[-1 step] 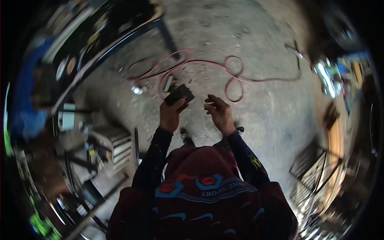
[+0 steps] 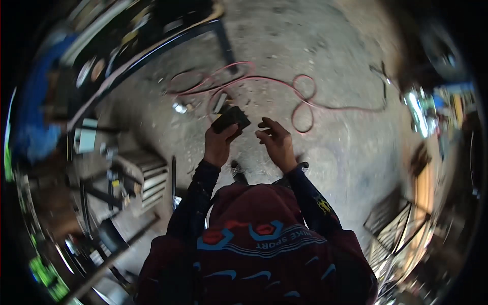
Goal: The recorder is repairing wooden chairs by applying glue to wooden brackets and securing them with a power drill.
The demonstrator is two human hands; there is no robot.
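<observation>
Raised over the floor, my left hand (image 2: 218, 145) grips a dark rectangular block (image 2: 232, 118), thumb along its near side. My right hand (image 2: 277, 145) is just to the right of the block, fingers apart and loosely bent, holding nothing and not touching it. Beyond my hands, a red hose (image 2: 312, 104) lies in loops on the concrete floor (image 2: 345, 142), with a small pale piece (image 2: 220, 103) and a shiny object (image 2: 179, 108) near it.
A dark-framed bench (image 2: 168, 41) with clutter spans the upper left. A slatted crate (image 2: 151, 184) and metal frames (image 2: 99, 195) stand at left. At lower right are a metal grid frame (image 2: 389, 223) and long boards (image 2: 423, 195); shiny clutter (image 2: 422, 114) lies at the right.
The surroundings have shifted slightly right and down in the picture. My right hand is a little closer to the block, which stays in my left hand.
</observation>
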